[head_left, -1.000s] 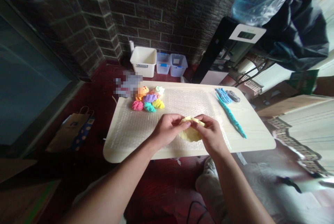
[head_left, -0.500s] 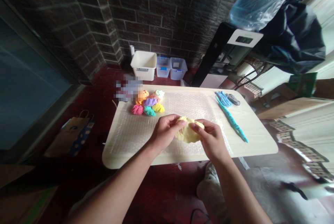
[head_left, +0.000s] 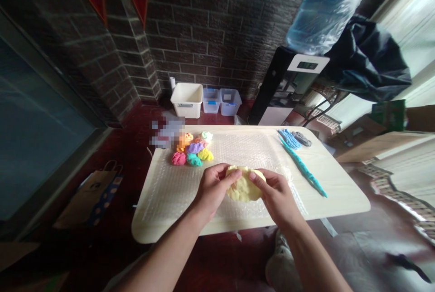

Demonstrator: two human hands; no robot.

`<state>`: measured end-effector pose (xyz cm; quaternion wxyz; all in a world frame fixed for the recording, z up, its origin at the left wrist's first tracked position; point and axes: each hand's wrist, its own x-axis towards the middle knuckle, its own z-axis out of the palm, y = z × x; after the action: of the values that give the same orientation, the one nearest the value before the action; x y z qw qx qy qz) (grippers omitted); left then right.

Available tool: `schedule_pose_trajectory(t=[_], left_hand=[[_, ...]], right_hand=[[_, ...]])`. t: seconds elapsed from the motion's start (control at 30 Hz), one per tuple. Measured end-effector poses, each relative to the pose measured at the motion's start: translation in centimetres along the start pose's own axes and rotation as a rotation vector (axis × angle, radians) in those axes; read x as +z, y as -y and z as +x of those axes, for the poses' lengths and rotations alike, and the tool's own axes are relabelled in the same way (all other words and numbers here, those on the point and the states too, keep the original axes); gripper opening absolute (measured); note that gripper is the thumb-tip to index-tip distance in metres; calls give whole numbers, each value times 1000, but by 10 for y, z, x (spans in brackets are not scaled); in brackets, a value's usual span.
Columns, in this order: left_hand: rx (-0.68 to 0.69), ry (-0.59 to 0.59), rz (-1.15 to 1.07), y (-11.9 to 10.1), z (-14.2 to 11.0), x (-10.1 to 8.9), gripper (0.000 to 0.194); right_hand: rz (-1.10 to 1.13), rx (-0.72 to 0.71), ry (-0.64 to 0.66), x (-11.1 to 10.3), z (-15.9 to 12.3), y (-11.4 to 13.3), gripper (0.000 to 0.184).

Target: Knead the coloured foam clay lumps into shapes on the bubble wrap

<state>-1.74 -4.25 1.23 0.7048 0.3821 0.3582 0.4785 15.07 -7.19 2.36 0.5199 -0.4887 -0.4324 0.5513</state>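
Note:
A flattened piece of pale yellow modelling clay (head_left: 245,188) is held up over the near part of the table. My left hand (head_left: 214,188) grips its left edge, thumb on the front face and fingers behind. On its right edge my right hand (head_left: 274,190) pinches it the same way, both thumbs near the top. The fingertips behind the clay are hidden. Beyond my left hand sit several coloured clay lumps, among them a purple lump (head_left: 195,148), a red lump (head_left: 178,158), a green lump (head_left: 194,159) and a bright yellow lump (head_left: 205,154).
Bubble wrap (head_left: 238,147) covers much of the table (head_left: 333,174). To the right lie a long teal clay strip (head_left: 304,168), blue clay strands (head_left: 289,138) and a grey clay piece (head_left: 302,138). Behind the table stand a white bin (head_left: 186,101) and a water dispenser (head_left: 272,88).
The whole scene sits lower in the picture as the camera tilts up. Both hands still hold the yellow clay, whose front now shows more fully as a rounded sheet.

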Motion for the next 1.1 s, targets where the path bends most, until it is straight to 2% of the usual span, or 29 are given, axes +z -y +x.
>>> schedule_pose_trajectory(t=[0.17,0.37,0.57,0.73,0.93,1.1], left_hand=[[-70,26,-55,-3,0,-1,35],[-16,-39,-75,-5,0,-1,39],[-67,3,-140,-7,1,0,34],[-27,18,-45,-6,1,-1,34],[49,88,89,-3,-1,-3,29],[45,74,140,-4,0,-5,34]], right_hand=[[36,4,-6,-2,0,1,35],[99,13,15,2,0,5,30],[41,-10,-2,-5,3,-1,32],[68,11,-22,-2,2,3,36],[-51,-12,-116,0,1,3,40],[-74,-16,-87,1,-1,3,40]])
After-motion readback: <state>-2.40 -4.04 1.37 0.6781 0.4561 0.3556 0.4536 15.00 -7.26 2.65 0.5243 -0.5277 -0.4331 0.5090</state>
